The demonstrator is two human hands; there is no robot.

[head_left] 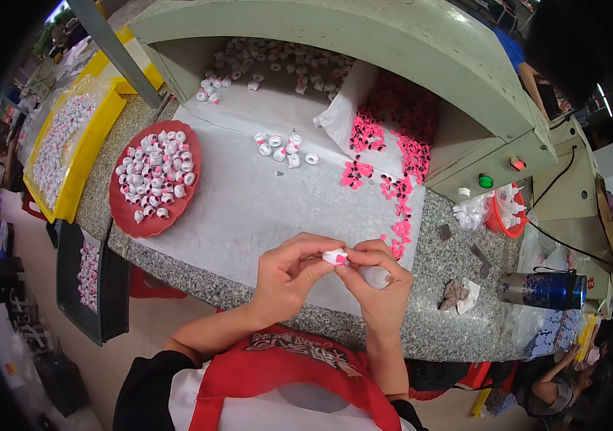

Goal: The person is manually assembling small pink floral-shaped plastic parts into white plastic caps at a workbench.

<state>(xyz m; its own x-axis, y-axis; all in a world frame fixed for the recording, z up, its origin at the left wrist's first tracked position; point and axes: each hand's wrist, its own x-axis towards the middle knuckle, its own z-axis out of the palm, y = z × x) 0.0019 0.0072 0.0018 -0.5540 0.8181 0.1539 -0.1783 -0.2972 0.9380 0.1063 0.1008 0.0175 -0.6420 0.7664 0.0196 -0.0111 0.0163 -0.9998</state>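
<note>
Close to the bench's front edge, my left hand and my right hand pinch one small rounded white piece with pink on its face, held between the fingertips of both. A translucent squeeze bottle is also tucked in my right hand, its tip pointing right. White paper lies beneath. Farther up on it sits a cluster of similar white pieces. Many flat pink and black bits trail down the paper's right side. At the left, a red plate bears a heap of white-and-pink pieces.
A green-grey machine housing arches over the back, with more pieces under it. Yellow trays and a dark green bin stand left. At right are a red cup with small bottles, crumpled tissue and a blue tumbler.
</note>
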